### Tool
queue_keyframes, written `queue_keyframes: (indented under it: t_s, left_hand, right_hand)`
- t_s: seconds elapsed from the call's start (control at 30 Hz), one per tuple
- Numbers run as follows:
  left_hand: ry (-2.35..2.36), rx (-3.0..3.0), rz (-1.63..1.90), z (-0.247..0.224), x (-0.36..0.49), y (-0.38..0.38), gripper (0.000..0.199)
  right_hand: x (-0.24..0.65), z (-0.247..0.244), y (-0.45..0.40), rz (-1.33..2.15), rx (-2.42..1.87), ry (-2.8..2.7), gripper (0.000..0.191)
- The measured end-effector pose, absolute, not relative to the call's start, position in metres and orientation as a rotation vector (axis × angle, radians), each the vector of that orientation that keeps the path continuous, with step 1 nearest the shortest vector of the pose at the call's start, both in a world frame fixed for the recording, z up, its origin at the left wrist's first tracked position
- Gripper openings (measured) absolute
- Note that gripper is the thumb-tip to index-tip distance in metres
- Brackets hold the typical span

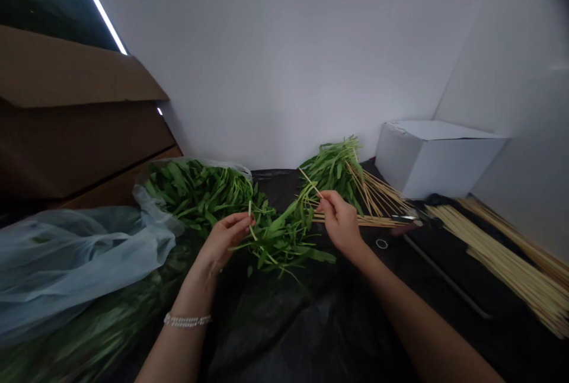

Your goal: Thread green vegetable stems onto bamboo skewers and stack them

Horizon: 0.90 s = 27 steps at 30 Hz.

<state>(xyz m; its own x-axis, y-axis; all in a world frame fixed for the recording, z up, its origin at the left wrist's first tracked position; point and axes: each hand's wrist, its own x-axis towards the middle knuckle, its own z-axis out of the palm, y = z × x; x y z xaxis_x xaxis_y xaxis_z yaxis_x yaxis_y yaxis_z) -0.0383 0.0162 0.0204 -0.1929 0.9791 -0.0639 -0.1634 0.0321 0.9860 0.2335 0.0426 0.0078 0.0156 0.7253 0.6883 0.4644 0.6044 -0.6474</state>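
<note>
My left hand (pixel 229 238) is closed in a pinch on a pale green leafy stem (pixel 249 211), whose cut end stands up above the fingertips. My right hand (pixel 340 220) has thumb and forefinger pinched on a thin bamboo skewer (pixel 308 180) that slants up to the left. Between the hands, leafy greens (pixel 280 232) spread over the black sheet (pixel 288 324). Some leaves hang close under the skewer; whether they are attached to it I cannot tell. Behind my right hand lies a bunch of greens (pixel 331 166) with several bamboo skewers (pixel 380 193) sticking out of it.
A clear plastic bag (pixel 89 252) lies at the left, beside a heap of greens (pixel 200 190). At the right are a white box (pixel 438 155), long bundled sticks (pixel 493 258), a dark-handled tool (pixel 406 226) and a small ring (pixel 381 244). A cardboard box (pixel 75 140) stands far left.
</note>
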Motion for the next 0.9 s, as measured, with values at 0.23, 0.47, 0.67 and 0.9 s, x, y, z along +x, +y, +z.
queue_keyframes:
  t_s: [0.23, 0.47, 0.67, 0.9]
  left_hand:
    - [1.061, 0.792, 1.319, 0.010, -0.021, 0.017, 0.039]
    - [1.042, 0.883, 1.078, -0.002, 0.007, 0.010, 0.041]
    - [0.978, 1.045, 0.937, -0.006, 0.021, 0.002, 0.035]
    - [1.091, 1.463, 0.694, -0.009, 0.009, 0.007, 0.036]
  right_hand:
    - [0.221, 0.010, 0.044, 1.004, -0.873, -1.143, 0.023]
    - [0.197, 0.001, 0.034, 1.415, -0.832, -1.038, 0.045]
    - [0.188, 0.000, 0.023, 1.408, -0.880, -1.362, 0.027]
    - [0.199, 0.004, 0.032, 1.256, -0.893, -1.328, 0.026]
